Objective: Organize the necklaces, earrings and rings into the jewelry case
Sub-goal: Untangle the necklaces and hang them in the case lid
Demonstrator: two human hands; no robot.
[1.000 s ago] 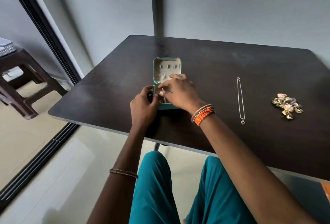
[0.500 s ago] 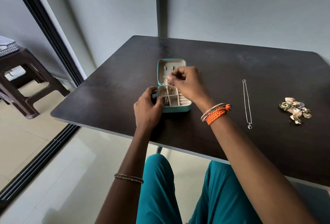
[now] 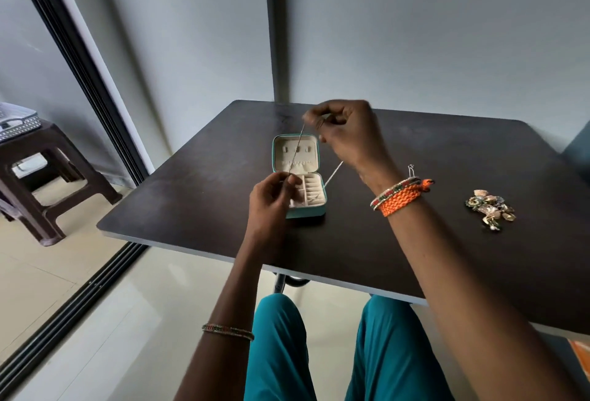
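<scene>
we pinch a thin necklace chain (image 3: 295, 151) taut between our hands, left hand (image 3: 271, 196) low, right hand (image 3: 343, 132) raised, running steeply upward over the open teal jewelry case (image 3: 300, 177) near the dark worktop (image 3: 191, 202) front-left edge; bare worktop lies right, before a jewelry pile (image 3: 490, 209).

Both forearms are bare, with no sleeves in sight. The right hand (image 3: 346, 134) has a wide band of braided orange cord (image 3: 400, 199) round its wrist, knotted at the outer side with a short tuft sticking out. Lying against it on the hand side is a thin beaded bangle (image 3: 394, 189) in red, green and gold. The left hand (image 3: 271, 206) wears nothing at the wrist; further up that forearm sit slim beaded bangles (image 3: 227, 330) in the same red, green and gold. Both legs are covered by plain teal trousers (image 3: 281, 349).
</scene>
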